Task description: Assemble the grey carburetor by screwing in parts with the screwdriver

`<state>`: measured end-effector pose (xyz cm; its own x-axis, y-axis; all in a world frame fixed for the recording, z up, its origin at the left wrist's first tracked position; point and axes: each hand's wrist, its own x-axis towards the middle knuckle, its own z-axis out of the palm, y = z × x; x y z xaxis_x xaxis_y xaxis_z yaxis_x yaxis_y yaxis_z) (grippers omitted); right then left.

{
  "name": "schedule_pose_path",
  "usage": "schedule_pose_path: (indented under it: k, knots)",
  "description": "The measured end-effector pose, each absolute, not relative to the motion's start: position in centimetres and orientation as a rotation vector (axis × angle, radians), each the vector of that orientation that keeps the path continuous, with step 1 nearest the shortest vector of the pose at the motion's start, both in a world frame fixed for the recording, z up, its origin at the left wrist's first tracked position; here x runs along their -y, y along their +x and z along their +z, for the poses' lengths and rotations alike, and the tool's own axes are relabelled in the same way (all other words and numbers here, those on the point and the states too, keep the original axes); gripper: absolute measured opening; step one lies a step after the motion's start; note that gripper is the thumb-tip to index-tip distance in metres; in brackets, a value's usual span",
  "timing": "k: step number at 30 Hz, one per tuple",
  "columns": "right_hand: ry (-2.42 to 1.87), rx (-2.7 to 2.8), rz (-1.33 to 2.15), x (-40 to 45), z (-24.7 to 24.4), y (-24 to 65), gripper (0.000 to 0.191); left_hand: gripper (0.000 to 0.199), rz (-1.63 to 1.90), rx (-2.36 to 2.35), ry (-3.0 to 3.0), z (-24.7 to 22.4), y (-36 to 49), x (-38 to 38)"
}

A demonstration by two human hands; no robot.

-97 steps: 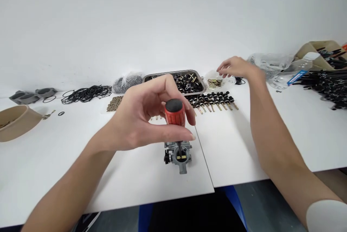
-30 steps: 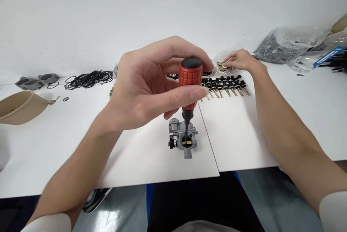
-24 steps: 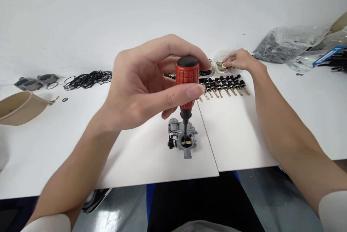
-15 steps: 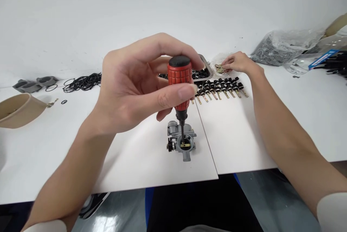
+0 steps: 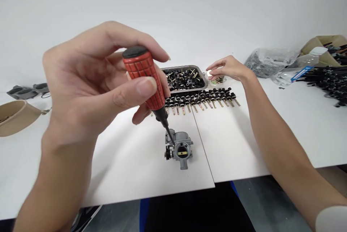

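Note:
My left hand [image 5: 105, 84] is wrapped round the red handle of a screwdriver [image 5: 143, 76], which leans with its tip down and to the right. That tip is by the upper left rim of the round opening in a grey metal carburetor [image 5: 181, 147]; whether they touch I cannot tell. A brass-coloured plate [image 5: 182, 153] lies across the opening. My right hand [image 5: 222, 70] is at the back, fingertips pinched on a small whitish thing, just above a clear plastic bag [image 5: 219, 81] of small parts.
Behind the carburetor, a row of black parts with brass stems [image 5: 200, 102] fronts a metal tray [image 5: 204, 84] of small parts. A beige bin [image 5: 21, 120] stands left; a grey-filled bag [image 5: 268, 62], plastic bottle [image 5: 300, 69] and black parts [image 5: 330, 84] lie right.
The screwdriver tip has come out of the carburetor's opening, and my left hand has moved left, tilting the handle left. My right hand's fingertips now hold something whitish. The view has shifted slightly.

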<state>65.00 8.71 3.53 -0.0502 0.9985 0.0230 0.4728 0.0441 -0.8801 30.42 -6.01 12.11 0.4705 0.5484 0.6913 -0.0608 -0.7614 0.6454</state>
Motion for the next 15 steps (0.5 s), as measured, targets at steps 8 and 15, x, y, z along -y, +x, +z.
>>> schedule_pose_path:
  k: [8,15]
  knots:
    - [-1.355,1.945,0.837,0.6,5.3,58.7,0.009,0.076,1.136,-0.034,2.114,11.7,30.7,5.6]
    - [-1.095,1.992,1.224,8.0,4.4,55.2,0.008,0.079,1.099,0.126,1.994,13.2,30.3,6.0]
